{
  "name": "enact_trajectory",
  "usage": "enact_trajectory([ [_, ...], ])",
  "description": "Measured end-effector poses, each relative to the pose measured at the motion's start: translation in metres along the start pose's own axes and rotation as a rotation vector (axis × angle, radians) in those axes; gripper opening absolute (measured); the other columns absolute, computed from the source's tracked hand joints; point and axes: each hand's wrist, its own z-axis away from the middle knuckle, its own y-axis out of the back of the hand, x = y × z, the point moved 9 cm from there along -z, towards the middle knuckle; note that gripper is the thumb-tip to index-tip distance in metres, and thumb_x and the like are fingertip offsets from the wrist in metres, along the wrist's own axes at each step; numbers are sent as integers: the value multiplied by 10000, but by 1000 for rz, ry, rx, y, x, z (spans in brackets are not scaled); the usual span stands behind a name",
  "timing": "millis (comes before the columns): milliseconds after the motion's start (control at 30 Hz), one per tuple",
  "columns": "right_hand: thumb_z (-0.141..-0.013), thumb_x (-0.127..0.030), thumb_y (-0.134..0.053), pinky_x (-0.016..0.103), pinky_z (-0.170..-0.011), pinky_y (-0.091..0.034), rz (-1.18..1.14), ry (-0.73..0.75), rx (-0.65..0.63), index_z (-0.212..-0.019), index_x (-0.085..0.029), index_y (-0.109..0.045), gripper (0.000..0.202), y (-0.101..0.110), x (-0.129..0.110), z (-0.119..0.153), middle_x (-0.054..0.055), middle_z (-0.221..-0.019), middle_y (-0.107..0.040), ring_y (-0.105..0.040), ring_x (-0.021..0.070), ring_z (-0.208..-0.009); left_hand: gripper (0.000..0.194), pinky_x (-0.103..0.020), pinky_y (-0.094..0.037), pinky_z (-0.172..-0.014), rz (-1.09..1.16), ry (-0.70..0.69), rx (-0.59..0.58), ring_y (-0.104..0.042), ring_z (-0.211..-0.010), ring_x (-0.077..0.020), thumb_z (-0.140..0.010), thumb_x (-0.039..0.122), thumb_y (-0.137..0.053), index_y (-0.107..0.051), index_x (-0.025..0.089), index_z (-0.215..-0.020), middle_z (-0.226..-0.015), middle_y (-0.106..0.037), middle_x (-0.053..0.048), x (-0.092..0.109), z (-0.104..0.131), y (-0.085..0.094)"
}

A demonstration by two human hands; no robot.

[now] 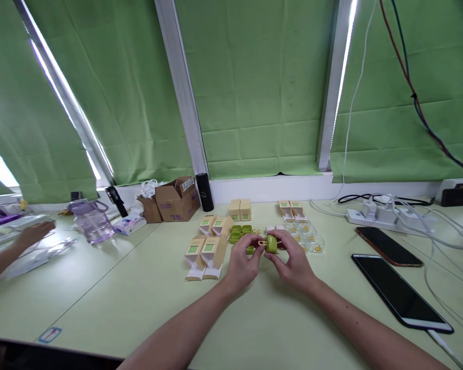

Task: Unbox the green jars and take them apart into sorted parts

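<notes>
Between my two hands, above the pale table, is a small green case (pixel 270 244) with a light-coloured loop at its left side. My left hand (pixel 244 259) pinches the loop end. My right hand (pixel 293 258) grips the case body from the right. Just behind my left hand lie several green square cases (pixel 241 230), partly covered by it. Past my right hand sit clear plastic cups (pixel 315 243) with yellow centres. Left of my hands, open cream boxes (pixel 215 247) with green labels stand with their flaps folded out.
Two phones (pixel 401 290) and a power strip (pixel 389 221) with cables lie to the right. A cardboard box (pixel 177 200), a black cylinder (pixel 204 192) and a purple bottle (pixel 92 221) stand at the left back. Another person's hand (pixel 34 234) is at the far left.
</notes>
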Motion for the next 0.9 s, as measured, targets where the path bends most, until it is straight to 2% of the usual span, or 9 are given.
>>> enact_trajectory([
  [133,-905,-240,-648,424,-851,-644,-35,-23,-19,-1360,-262,-526,472,-1,2,1,110,-1269,-628,-672,244,-1015,115,-348,-543,-830,-5,17,9,-673,-888,-213,-941,281,-631,-683,200,-1002,-962,-717,-80,-4,1,0],
  [533,-926,-255,-634,397,-770,-650,-34,1,-33,-1333,-263,-568,412,-6,9,5,112,-1231,-658,-694,224,-912,54,-295,-526,-705,25,130,35,-670,-762,-189,-879,232,-672,-706,192,-893,-835,-731,-48,-13,1,3],
  [900,-939,-256,-625,381,-758,-645,-39,7,-31,-1326,-261,-576,390,-7,9,5,108,-1204,-663,-683,221,-918,68,-305,-540,-718,57,177,29,-684,-772,-193,-866,206,-657,-719,182,-873,-825,-745,-54,-22,2,0],
])
